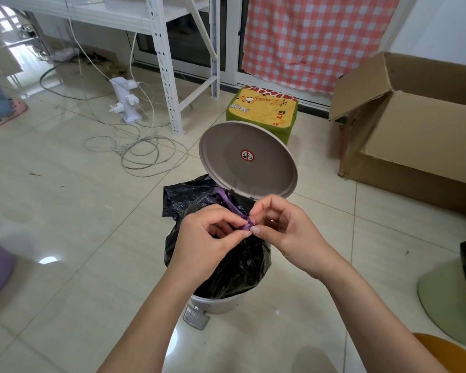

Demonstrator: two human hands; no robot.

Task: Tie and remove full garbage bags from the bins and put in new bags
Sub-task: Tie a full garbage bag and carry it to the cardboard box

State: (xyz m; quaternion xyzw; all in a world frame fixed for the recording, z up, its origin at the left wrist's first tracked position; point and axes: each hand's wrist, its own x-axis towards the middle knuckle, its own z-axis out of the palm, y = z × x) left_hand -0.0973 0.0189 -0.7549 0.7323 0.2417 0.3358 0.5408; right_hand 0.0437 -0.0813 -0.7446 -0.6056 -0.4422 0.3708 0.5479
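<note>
1. We see the black garbage bag [226, 265], crinkled and glossy, bulging up out of the grey pedal bin [215, 302], whose lid [248, 160] stands open.
2. Its purple drawstring [230, 204] is gathered above the bag's mouth.
3. Our left hand [207, 238] and right hand [283, 230] each pinch the drawstring, fingertips meeting.

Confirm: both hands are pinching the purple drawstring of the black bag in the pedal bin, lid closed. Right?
Not quite: the lid stands open, tipped up behind the pedal bin, as the head view shows. The rest holds: left hand and right hand pinch the purple drawstring of the black bag.
</note>
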